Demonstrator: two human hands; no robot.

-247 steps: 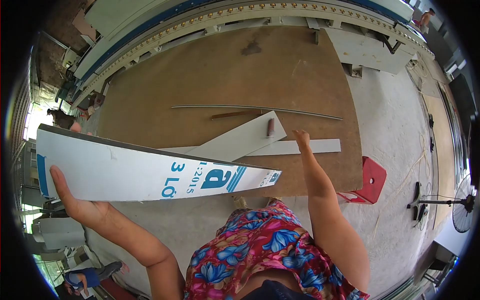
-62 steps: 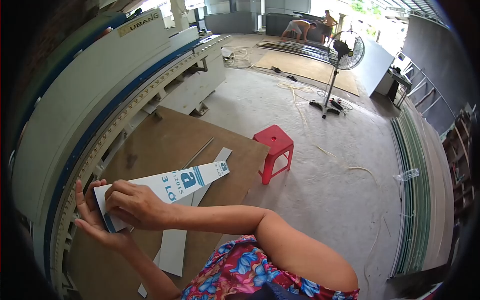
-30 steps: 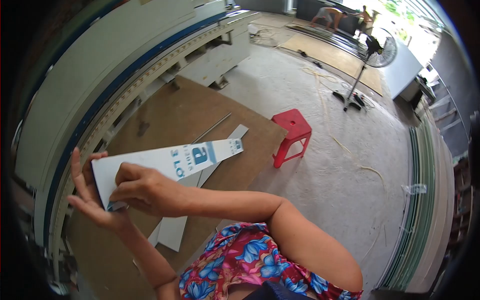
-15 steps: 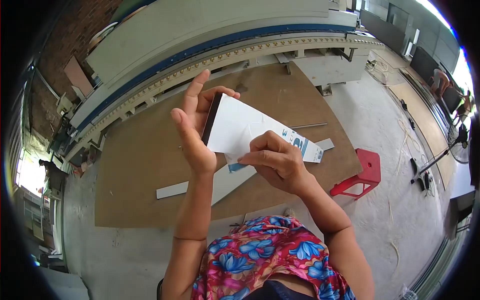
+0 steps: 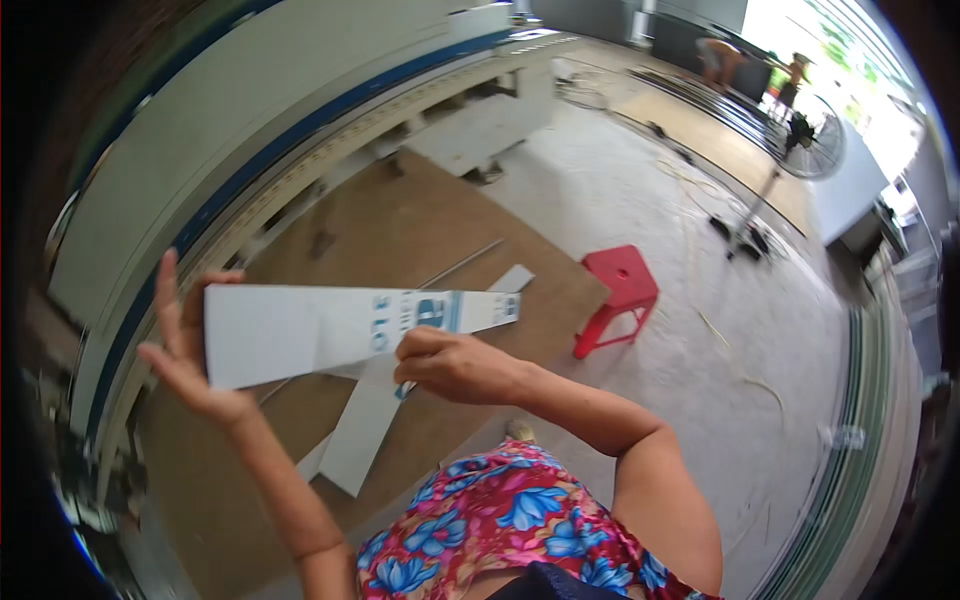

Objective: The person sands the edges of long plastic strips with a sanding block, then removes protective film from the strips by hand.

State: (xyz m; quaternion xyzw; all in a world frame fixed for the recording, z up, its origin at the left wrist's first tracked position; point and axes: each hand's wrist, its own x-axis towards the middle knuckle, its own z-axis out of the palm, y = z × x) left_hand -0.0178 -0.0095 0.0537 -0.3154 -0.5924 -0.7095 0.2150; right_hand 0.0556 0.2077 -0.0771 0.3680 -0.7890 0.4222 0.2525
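A long white panel strip (image 5: 265, 335) with blue printing toward its far end extends across the view. My left hand (image 5: 195, 345) supports its near end, fingers behind and thumb stretched out beside it. At the strip's lower edge, my right hand (image 5: 445, 365) is closed in a pinch on thin protective film (image 5: 404, 389), of which a small blue-marked bit shows below the fingers. The film's bare-to-printed boundary is hard to make out. Beneath, another white strip (image 5: 360, 430) lies on the brown board (image 5: 450, 215).
A red plastic stool (image 5: 622, 275) stands at the board's right corner. Behind the board runs a long machine (image 5: 290, 90) with a blue band. A standing fan (image 5: 800, 135), cables on the floor and two people are farther right. Stacked long profiles (image 5: 835, 430) line the right side.
My view has turned to the right. The panel strip has swung flatter, with its printed face toward me. My right hand has moved along it, away from my left hand, still pinching the film.
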